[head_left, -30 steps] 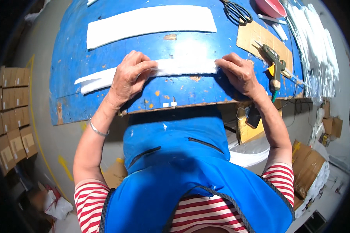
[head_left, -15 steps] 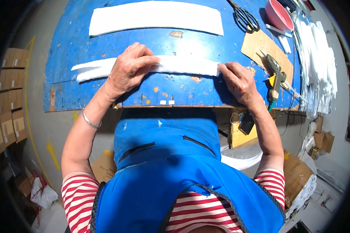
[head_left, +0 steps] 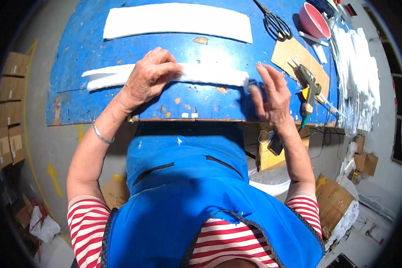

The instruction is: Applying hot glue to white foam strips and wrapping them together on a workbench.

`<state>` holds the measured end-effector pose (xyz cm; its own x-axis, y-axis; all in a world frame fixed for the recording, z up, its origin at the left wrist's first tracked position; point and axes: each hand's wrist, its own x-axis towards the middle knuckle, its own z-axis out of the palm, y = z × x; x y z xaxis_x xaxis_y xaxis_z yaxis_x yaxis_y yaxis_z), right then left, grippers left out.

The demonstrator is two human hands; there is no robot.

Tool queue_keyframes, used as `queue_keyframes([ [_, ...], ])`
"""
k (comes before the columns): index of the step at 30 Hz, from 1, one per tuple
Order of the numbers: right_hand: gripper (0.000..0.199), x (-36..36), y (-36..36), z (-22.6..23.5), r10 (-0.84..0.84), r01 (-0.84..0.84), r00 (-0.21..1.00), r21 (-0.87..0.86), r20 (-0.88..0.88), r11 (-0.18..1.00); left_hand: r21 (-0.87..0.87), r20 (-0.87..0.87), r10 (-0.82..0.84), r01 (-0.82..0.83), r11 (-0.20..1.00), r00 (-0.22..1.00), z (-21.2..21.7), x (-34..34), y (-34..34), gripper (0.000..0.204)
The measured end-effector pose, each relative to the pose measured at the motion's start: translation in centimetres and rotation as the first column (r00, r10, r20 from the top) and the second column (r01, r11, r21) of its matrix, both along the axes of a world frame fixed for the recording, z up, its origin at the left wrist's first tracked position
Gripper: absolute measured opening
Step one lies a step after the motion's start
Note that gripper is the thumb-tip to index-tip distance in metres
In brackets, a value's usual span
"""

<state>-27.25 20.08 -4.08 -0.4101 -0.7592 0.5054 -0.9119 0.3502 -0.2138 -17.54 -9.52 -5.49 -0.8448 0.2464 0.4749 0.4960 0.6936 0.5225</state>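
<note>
White strip (head_left: 214, 75) lies lengthwise, left to right, on blue surface (head_left: 210, 103), near its front edge. Left hand (head_left: 151, 77) has thumb and fingers pinched on the strip left of its middle; strip sticks out both sides of that hand, left end split into two layers. Right hand (head_left: 274, 96) just beyond the strip's right end, thumb and fingers spread apart, blurred, small gap to strip. Wider white piece (head_left: 178, 21) flat behind both hands. Glue gun (head_left: 307, 80) right of right hand.
</note>
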Motion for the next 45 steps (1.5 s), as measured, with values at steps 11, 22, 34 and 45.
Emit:
queue_keyframes([
  [11,0.072,2.9,-2.3,-0.5,-0.017,-0.007,0.997,0.314,0.072,0.949,0.056,0.0,0.021,-0.021,0.998,1.0,-0.2,0.1,-0.1,0.011],
  [22,0.074,5.3,-4.8,-0.7,-0.076,0.036,0.991,0.338,0.106,0.94,0.046,-0.044,0.018,-0.016,0.999,0.999,-0.7,0.0,-0.3,0.015],
  [34,0.074,7.1,-7.0,-1.0,-0.198,0.175,0.98,0.339,0.034,0.924,0.091,-0.067,0.005,0.001,0.996,0.998,-0.7,-0.2,-0.3,0.01],
  [45,0.078,8.6,-10.1,-1.6,-0.251,0.242,0.967,0.133,0.052,0.961,0.049,0.022,-0.022,0.021,0.999,1.0,0.6,-0.1,0.1,0.02],
])
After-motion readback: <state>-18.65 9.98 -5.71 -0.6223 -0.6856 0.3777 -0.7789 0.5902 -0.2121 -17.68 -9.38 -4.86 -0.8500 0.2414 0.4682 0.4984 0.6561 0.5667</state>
